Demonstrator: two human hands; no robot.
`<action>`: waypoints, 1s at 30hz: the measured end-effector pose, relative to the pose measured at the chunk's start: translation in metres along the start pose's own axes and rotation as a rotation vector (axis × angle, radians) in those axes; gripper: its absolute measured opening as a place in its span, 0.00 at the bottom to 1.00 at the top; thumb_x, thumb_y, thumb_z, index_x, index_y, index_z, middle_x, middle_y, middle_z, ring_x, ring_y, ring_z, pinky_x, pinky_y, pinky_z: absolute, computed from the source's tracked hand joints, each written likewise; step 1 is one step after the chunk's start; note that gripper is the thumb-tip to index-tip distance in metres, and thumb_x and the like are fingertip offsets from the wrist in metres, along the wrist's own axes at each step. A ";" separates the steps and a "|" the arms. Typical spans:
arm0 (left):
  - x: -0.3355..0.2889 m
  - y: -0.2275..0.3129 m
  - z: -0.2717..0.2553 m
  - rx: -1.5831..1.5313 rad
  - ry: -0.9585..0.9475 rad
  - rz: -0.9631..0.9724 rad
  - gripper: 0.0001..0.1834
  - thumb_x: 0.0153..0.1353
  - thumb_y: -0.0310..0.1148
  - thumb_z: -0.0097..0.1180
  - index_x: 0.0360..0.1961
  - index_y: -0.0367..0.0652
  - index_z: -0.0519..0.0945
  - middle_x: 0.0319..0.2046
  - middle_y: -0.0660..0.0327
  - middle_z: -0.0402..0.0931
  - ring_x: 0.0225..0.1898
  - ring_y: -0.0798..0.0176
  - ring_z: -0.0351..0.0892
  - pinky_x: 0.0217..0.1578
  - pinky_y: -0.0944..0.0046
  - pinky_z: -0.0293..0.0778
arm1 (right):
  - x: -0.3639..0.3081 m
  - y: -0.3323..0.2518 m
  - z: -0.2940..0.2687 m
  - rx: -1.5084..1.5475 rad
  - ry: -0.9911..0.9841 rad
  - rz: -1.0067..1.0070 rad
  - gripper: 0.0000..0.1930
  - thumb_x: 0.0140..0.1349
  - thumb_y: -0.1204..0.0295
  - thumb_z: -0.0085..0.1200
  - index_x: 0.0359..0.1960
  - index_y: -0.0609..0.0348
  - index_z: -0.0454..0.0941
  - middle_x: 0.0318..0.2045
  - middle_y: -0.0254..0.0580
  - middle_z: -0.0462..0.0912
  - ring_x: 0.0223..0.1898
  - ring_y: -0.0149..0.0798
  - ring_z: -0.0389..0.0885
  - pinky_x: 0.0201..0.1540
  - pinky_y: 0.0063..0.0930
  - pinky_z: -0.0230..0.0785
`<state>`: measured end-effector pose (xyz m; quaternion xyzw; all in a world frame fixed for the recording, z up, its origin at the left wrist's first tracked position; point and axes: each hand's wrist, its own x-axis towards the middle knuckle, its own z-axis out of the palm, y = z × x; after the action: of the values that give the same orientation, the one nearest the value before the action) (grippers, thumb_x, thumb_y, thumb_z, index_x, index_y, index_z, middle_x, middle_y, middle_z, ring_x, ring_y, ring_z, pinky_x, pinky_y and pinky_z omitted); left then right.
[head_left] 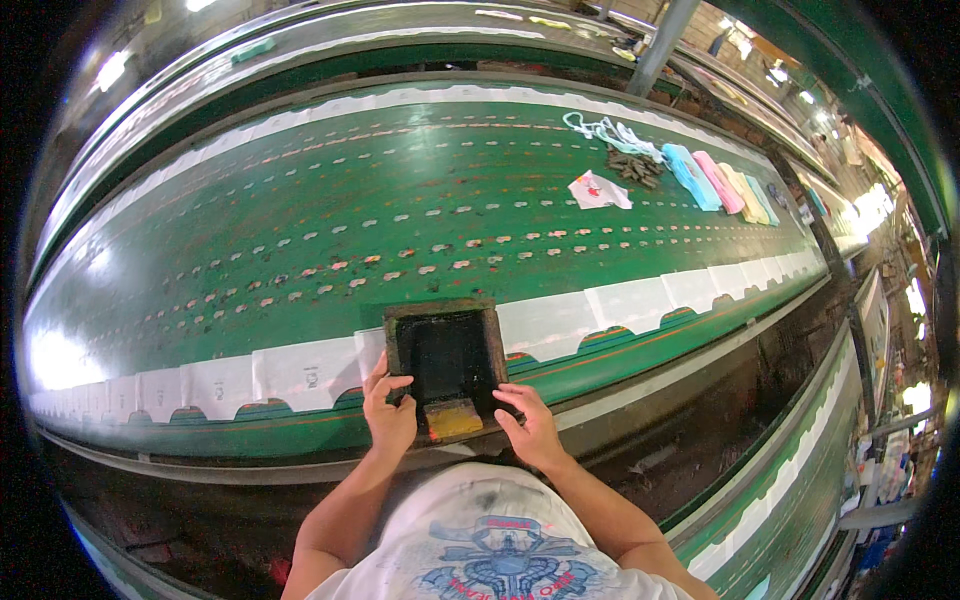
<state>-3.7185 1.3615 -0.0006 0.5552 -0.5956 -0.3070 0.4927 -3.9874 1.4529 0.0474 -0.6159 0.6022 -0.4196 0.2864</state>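
A small screen-printing frame with a worn dark rim and a black inside lies on the near edge of the long green table. My left hand grips its left side, fingers curled at the rim. On the opposite side, my right hand holds the lower right rim with bent fingers. A yellow-stained block, which looks like a squeegee, rests inside the frame's near end. White fabric pieces line the table edge on both sides of the frame, those to the left bearing small dark prints.
Toward the far right lie folded blue, pink and yellow cloths, a pile of dark pieces, pale blue strips and a printed white scrap. More white pieces run along the far edge. A grey post stands behind.
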 end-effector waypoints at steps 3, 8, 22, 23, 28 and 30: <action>-0.003 0.022 0.030 -0.006 -0.014 0.048 0.24 0.48 0.08 0.59 0.42 0.44 0.91 0.78 0.42 0.77 0.79 0.40 0.74 0.78 0.46 0.68 | -0.001 0.020 -0.032 0.094 -0.014 0.044 0.21 0.73 0.70 0.70 0.66 0.58 0.88 0.67 0.53 0.85 0.71 0.57 0.81 0.77 0.49 0.69; -0.017 0.045 0.107 -0.058 0.000 0.038 0.23 0.48 0.09 0.59 0.42 0.44 0.91 0.78 0.42 0.77 0.79 0.39 0.74 0.78 0.45 0.69 | 0.002 0.052 -0.098 0.037 0.003 0.008 0.21 0.72 0.70 0.70 0.66 0.58 0.88 0.67 0.55 0.86 0.71 0.57 0.81 0.77 0.48 0.70; -0.032 0.073 0.224 -0.113 -0.008 -0.096 0.18 0.53 0.10 0.64 0.41 0.41 0.90 0.79 0.42 0.77 0.78 0.46 0.78 0.76 0.53 0.70 | 0.021 0.087 -0.206 -0.200 -0.184 -0.340 0.18 0.69 0.69 0.73 0.59 0.58 0.89 0.63 0.48 0.86 0.67 0.58 0.82 0.71 0.53 0.76; -0.034 0.071 0.224 -0.134 -0.011 -0.111 0.17 0.53 0.10 0.65 0.41 0.41 0.90 0.79 0.42 0.77 0.78 0.46 0.78 0.76 0.53 0.71 | 0.024 0.085 -0.205 -0.186 -0.241 -0.359 0.18 0.69 0.69 0.73 0.59 0.58 0.89 0.63 0.48 0.86 0.67 0.59 0.82 0.71 0.53 0.76; -0.033 0.071 0.223 -0.121 -0.030 -0.165 0.16 0.53 0.11 0.66 0.39 0.42 0.90 0.79 0.42 0.77 0.78 0.47 0.78 0.76 0.54 0.71 | 0.039 0.077 -0.192 -0.331 -0.318 -0.528 0.24 0.65 0.69 0.73 0.63 0.57 0.87 0.61 0.47 0.86 0.67 0.55 0.82 0.69 0.52 0.76; -0.035 0.064 0.221 -0.146 -0.024 -0.142 0.15 0.53 0.12 0.67 0.38 0.42 0.89 0.79 0.42 0.77 0.78 0.46 0.78 0.76 0.53 0.71 | 0.045 0.078 -0.183 -0.406 -0.342 -0.586 0.24 0.65 0.70 0.70 0.63 0.58 0.86 0.59 0.47 0.86 0.66 0.52 0.81 0.67 0.49 0.77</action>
<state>-3.9503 1.3674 -0.0228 0.5549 -0.5368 -0.3901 0.5017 -4.1882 1.4277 0.0765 -0.8668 0.4152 -0.2472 0.1229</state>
